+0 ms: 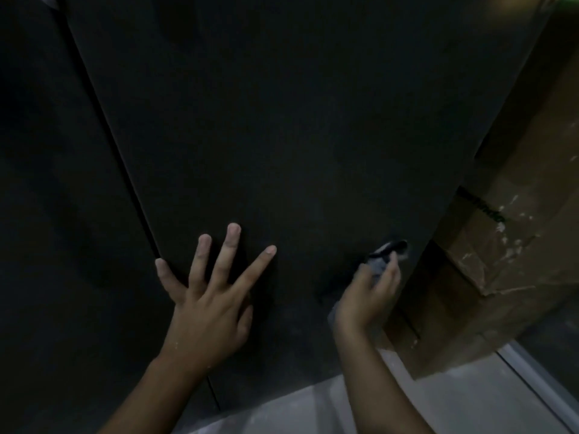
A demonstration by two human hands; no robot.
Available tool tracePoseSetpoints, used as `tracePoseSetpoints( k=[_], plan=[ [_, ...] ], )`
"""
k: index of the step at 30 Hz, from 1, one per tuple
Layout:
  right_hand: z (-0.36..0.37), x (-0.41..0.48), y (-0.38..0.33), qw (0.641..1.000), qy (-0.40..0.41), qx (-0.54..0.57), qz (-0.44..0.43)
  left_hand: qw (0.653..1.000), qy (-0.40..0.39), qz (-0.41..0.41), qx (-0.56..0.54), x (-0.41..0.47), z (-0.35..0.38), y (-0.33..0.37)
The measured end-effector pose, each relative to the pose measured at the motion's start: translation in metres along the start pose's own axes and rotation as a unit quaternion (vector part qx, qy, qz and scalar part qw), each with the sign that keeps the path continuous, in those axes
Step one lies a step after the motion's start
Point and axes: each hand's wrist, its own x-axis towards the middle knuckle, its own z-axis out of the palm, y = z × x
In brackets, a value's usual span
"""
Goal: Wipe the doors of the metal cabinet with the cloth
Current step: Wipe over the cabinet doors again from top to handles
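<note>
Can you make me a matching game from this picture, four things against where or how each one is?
1 left hand
2 cloth
3 cardboard box
4 cabinet door

a brown, right of the door
b bunched in the right hand
c dark, fills most of the view
d fingers spread flat on the door

Pairs: 1-d, 2-b, 3-a, 4-c

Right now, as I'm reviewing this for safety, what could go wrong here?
The left hand lies spread with its little finger at the seam beside the door; a shifting door might pinch it. The right hand grips the cloth bunched small by the door's edge, so knuckles may scrape it or the box.
</note>
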Motion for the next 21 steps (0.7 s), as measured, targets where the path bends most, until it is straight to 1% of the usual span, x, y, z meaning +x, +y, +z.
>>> tracePoseSetpoints(
  k=[3,5,7,9,11,13,15,17,19,21],
  plan=[
    [0.007,-0.024,-0.014,0.994,-0.042,0.013,-0.097,0.999,0.019,-0.020,-0.041,0.004,0.005,0.011],
    [0.008,-0.040,-0.020,0.975,-0.089,-0.033,-0.202,0.996,0.033,-0.029,-0.082,0.008,0.005,0.016],
    [0.008,-0.053,-0.022,0.934,-0.148,-0.080,-0.316,0.992,0.044,-0.022,-0.114,0.012,0.004,0.017],
    [0.006,-0.056,-0.019,0.880,-0.206,-0.108,-0.415,0.989,0.045,-0.015,-0.138,0.017,0.002,0.016],
    [0.005,-0.048,-0.019,0.840,-0.224,-0.116,-0.479,0.987,0.030,-0.021,-0.154,0.023,-0.003,0.014],
    [0.002,-0.031,-0.023,0.827,-0.216,-0.120,-0.506,0.986,0.011,-0.030,-0.166,0.027,-0.008,0.012],
    [-0.001,-0.014,-0.032,0.827,-0.207,-0.117,-0.509,0.987,0.001,-0.032,-0.159,0.031,-0.016,0.010],
    [-0.004,0.002,-0.043,0.847,-0.183,-0.123,-0.484,0.992,-0.008,-0.023,-0.127,0.033,-0.023,0.010],
    [-0.006,0.017,-0.054,0.896,-0.137,-0.119,-0.404,0.995,-0.019,-0.008,-0.093,0.033,-0.030,0.009],
    [-0.009,0.032,-0.068,0.953,-0.096,-0.063,-0.279,0.997,-0.033,0.006,-0.068,0.032,-0.036,0.007]
  ],
)
